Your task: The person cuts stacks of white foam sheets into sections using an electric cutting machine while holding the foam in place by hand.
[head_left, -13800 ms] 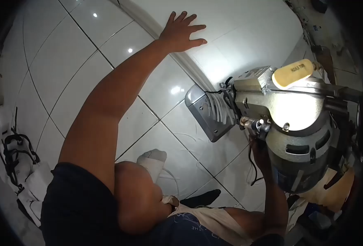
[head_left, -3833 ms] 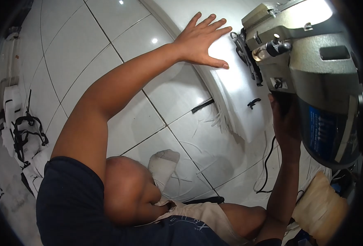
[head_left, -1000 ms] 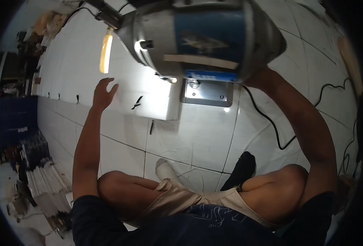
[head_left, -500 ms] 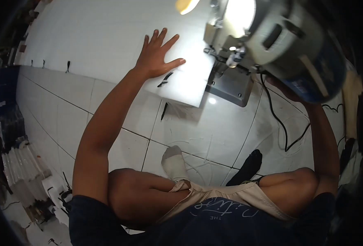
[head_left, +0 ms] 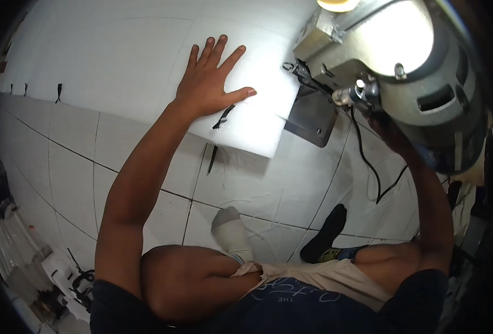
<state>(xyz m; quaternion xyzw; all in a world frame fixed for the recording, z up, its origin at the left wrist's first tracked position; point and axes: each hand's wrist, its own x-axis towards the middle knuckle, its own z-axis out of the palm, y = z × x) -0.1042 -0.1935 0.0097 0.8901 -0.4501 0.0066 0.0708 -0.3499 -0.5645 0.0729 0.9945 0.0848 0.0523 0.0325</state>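
Resting the left hand (head_left: 210,83) palm-down, with fingers and thumb spread wide, on top of a long white block of foam-like material (head_left: 135,61), near its brightly lit right end; probably laid flat there to steady the block without pinching it. Holding the right hand (head_left: 388,133) beside the underside of a tall, grey metal machine with a rounded motor housing (head_left: 408,89), and partly hidden by it; cannot tell whether closed around a handle or only touching, though likely put there to guide or support the machine. Lying ahead and to the left, the block; running lengthwise from left to right along its near edge, sloping slightly downward in view, with its right end toward the machine and its far reaches out of view. Standing at the right, the machine; rising above a flat grey metal base plate (head_left: 316,122) just beside the block's end, with its long axis leaning toward the lower right in view. Cannot tell whether tucked partly under the block, in the plate's case. Just below the left thumb, a knotted black strip (head_left: 224,117); near the right hand, a thin black cable (head_left: 363,151) looping across white floor tiles (head_left: 291,178).
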